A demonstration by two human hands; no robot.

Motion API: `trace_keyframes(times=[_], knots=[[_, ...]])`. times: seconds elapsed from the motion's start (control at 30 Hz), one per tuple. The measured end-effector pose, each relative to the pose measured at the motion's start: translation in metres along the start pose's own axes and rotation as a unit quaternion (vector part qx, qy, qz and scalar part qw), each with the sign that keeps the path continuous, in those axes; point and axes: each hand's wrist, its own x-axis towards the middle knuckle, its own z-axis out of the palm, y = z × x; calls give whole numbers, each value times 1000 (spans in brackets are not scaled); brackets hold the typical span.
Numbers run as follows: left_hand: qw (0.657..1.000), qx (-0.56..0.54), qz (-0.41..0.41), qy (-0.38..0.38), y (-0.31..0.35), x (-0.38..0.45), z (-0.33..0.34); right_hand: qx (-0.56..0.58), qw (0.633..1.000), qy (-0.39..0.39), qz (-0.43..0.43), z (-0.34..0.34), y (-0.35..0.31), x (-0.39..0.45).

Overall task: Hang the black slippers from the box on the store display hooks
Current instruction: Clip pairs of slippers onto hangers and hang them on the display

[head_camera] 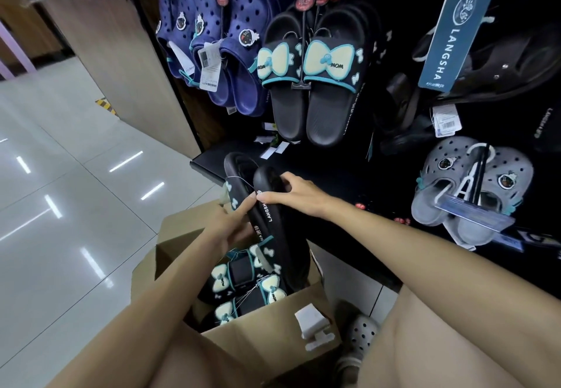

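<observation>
Now | smooth black slippers, long and rounded, tied as a pair, held above the brown cardboard box | right hand fingers curl over one heel | left hand grips the pair from below.

Black slipper pair tilted above open box.

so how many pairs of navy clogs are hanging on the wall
2, side by side at the upper left of the display: one pair on the far left, one pair beside the hanging black slippers. More may hang behind them.
</observation>
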Motion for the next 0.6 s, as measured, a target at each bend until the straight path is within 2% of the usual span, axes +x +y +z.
trace_keyframes(times=[0.17,0.27,0.33,0.4,0.47,0.5,0.6], knots=[[998,-20,53,-21,0,-1,-1,-2,1000,-11,-12,-4,1,-6],[999,-7,42,-33,1,-3,4,2,1000,-24,-11,-11,3,-10],[992,103,66,-24,6,-4,5,11,999,-31,-9,-12,4,-12],[970,218,107,0,9,2,3,27,999,-36,1,-10,6,-12],[946,288,148,19,10,9,-1,53,998,-39,13,-8,9,-10],[942,290,165,29,11,8,-1,66,997,-46,13,-7,10,-10],[946,210,242,52,12,11,1,111,992,-56,11,-7,8,-10]])
